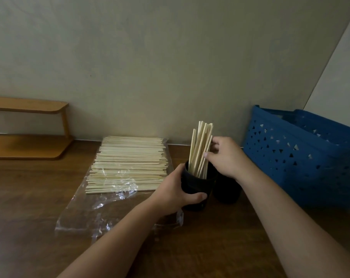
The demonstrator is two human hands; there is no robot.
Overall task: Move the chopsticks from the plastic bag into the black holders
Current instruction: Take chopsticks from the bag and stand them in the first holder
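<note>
The 2 black holders (198, 189) stand touching, hemmed by the blue basket (302, 157) on the right and the stacked chopsticks (128, 163) on the left; bare table (210, 247) lies open in front.

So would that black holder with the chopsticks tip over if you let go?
Possibly. The black holder is narrow and the chopsticks stand well above its rim, leaning to one side. The left hand gripping it suggests steadying helps. It looks rigid, not floppy.
</note>
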